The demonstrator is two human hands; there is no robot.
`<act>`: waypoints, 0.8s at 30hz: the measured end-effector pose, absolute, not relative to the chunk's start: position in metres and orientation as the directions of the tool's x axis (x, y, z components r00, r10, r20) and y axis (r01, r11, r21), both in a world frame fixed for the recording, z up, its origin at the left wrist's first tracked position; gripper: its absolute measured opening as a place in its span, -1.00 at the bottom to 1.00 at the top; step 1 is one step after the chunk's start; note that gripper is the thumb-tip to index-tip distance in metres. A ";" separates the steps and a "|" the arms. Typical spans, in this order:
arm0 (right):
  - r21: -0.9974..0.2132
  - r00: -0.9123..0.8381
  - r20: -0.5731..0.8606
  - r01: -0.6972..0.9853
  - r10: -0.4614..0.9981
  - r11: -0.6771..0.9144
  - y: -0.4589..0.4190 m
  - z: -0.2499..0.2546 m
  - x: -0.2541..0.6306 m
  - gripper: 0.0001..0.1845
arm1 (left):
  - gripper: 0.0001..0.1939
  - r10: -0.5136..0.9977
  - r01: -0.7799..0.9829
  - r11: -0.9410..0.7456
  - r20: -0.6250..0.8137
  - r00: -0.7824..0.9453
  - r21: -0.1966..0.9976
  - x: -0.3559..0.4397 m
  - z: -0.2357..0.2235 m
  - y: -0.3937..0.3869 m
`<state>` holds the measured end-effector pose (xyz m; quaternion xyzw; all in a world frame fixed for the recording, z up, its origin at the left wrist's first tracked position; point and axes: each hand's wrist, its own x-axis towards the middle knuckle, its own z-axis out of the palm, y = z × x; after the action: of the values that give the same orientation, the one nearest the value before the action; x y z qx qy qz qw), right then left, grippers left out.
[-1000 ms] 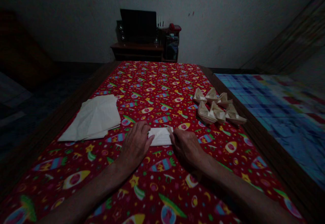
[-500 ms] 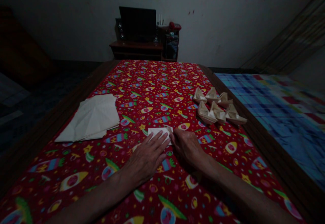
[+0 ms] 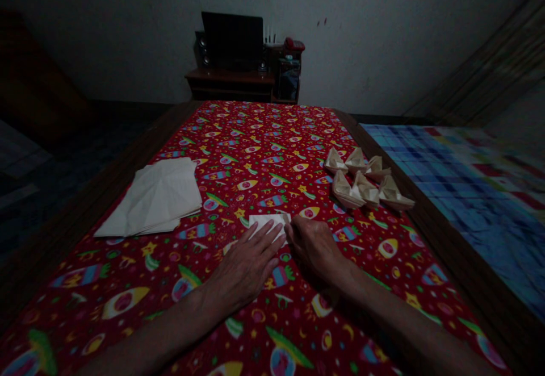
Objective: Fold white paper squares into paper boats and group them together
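- Paper (image 3: 264,218), folded, under our left hand (image 3: 250,257), open flat, fingers spread.
- Our right hand (image 3: 314,241), curled, pinches its right end.
- Paper boats (image 3: 364,189) right, sheets (image 3: 157,194) left.

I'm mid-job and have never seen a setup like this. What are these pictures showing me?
There's no machine: these are a person's bare hands, seen by one head-worn camera looking forward and down. The left hand lies flat over a folded paper; the right hand is curled at its right edge, though whether it pinches is unclear. Beneath is a red patterned cloth, with a paper stack to the left and six folded paper shapes to the right.
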<state>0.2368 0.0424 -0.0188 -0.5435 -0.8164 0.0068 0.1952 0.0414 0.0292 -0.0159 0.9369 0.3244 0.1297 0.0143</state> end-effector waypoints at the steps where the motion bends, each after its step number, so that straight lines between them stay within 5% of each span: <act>1: -0.202 -0.329 0.305 0.894 0.894 0.399 0.042 -0.019 0.236 -0.76 | -0.57 0.611 0.604 -0.789 0.232 0.757 0.110 0.042 -0.016 0.029; 6: -0.012 -0.355 0.346 0.924 0.869 0.382 0.036 -0.012 0.227 -0.90 | -0.58 0.631 0.623 -0.774 0.229 0.742 0.114 0.043 -0.014 0.027; 9: 0.039 -0.491 0.364 0.857 0.791 0.514 0.028 -0.009 0.222 -0.83 | -0.59 0.636 0.624 -0.770 0.231 0.736 0.133 0.043 -0.013 0.026; 16: -0.078 -0.663 0.368 0.676 0.651 0.733 0.007 -0.019 0.232 -0.44 | -0.57 0.631 0.629 -0.771 0.239 0.738 0.096 0.035 -0.016 0.023; 24: -0.182 -0.590 0.347 0.720 0.729 0.670 -0.005 -0.012 0.252 -0.57 | -0.56 0.638 0.655 -0.756 0.247 0.730 0.017 0.014 -0.014 0.019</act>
<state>0.2516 -0.0050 -0.0121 -0.4063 -0.8916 0.0109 0.1998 0.0138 0.0192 -0.0136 0.9293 0.3476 0.1197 -0.0355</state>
